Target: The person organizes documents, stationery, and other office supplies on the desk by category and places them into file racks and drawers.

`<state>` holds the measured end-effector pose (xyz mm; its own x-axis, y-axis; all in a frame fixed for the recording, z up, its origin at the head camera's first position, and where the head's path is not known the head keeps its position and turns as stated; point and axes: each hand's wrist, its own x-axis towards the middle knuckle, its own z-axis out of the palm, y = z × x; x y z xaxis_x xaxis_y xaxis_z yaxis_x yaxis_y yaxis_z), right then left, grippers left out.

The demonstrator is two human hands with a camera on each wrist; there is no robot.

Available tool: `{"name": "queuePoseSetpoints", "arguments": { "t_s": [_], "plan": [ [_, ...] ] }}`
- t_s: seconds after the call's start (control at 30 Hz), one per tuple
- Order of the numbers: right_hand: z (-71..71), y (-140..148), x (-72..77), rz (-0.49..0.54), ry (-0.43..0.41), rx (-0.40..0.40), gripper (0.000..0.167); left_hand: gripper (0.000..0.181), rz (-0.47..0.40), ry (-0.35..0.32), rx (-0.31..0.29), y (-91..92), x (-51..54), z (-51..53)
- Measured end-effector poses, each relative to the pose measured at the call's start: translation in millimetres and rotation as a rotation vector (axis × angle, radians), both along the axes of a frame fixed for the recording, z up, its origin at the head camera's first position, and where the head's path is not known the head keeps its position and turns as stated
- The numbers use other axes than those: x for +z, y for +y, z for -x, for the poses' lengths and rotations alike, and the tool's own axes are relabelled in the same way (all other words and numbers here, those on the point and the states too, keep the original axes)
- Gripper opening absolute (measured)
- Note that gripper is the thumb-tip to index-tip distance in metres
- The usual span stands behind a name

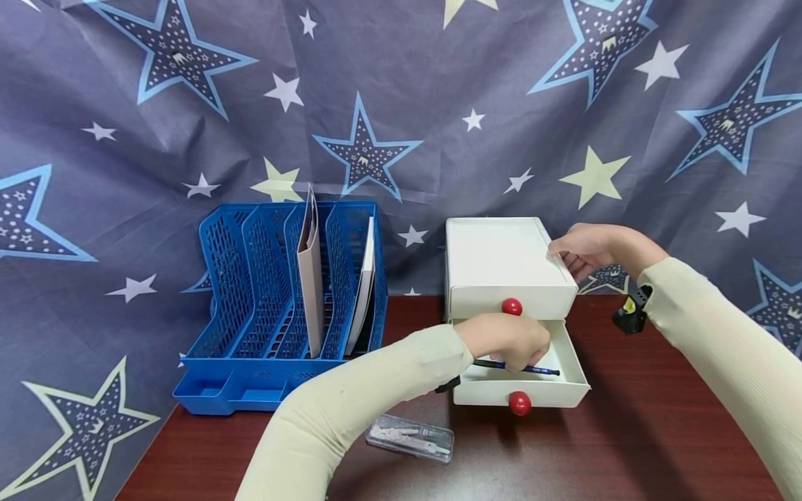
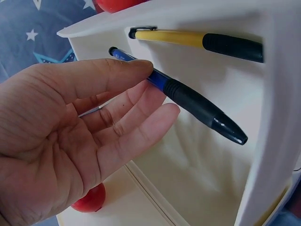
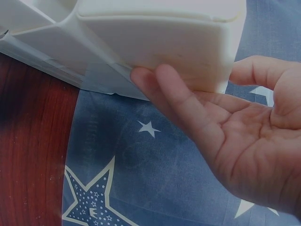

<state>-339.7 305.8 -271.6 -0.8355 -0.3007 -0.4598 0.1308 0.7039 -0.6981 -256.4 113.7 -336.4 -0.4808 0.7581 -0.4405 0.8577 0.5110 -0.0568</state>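
My left hand is inside the pulled-out lower drawer of a small white drawer box. Between thumb and fingers it pinches a blue pen with a black grip, as the left wrist view shows closely. A yellow pen with a black grip lies in the same drawer, beside the blue one. My right hand touches the right side of the box near its top edge. In the right wrist view its fingers are fairly straight against the white wall.
A blue file rack stands to the left, holding a beige folder and a white book. A clear case with small tools lies in front on the dark red table. Red knobs stick out from the drawers.
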Motion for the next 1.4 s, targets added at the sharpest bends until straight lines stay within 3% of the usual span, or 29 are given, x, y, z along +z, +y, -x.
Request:
{"name": "queuePoseSetpoints", "arguments": {
  "t_s": [0.23, 0.57, 0.9, 1.17, 1.4],
  "plan": [
    [0.5, 0.5, -0.1, -0.005, 0.002, 0.008, 0.052, 0.026, -0.007, 0.0, 0.009, -0.2, -0.8, 0.2],
    [-1.6, -0.8, 0.9, -0.001, -0.002, 0.004, 0.052, 0.019, 0.005, 0.04, -0.044, -2.1, 0.0, -0.4],
    [-3.5, -1.8, 2.3, 0.0, -0.001, 0.007, 0.051, 0.019, 0.013, 0.016, -0.021, -1.1, -0.5, 1.8],
    [-2.0, -1.4, 1.9, -0.003, -0.003, 0.008, 0.051, 0.016, 0.013, 0.015, -0.038, -2.5, 2.9, 0.5],
    [-1.5, -1.2, 1.5, -0.004, -0.003, 0.007, 0.052, 0.013, -0.032, -0.003, -0.042, -8.0, 7.7, -2.3]
  ]
}}
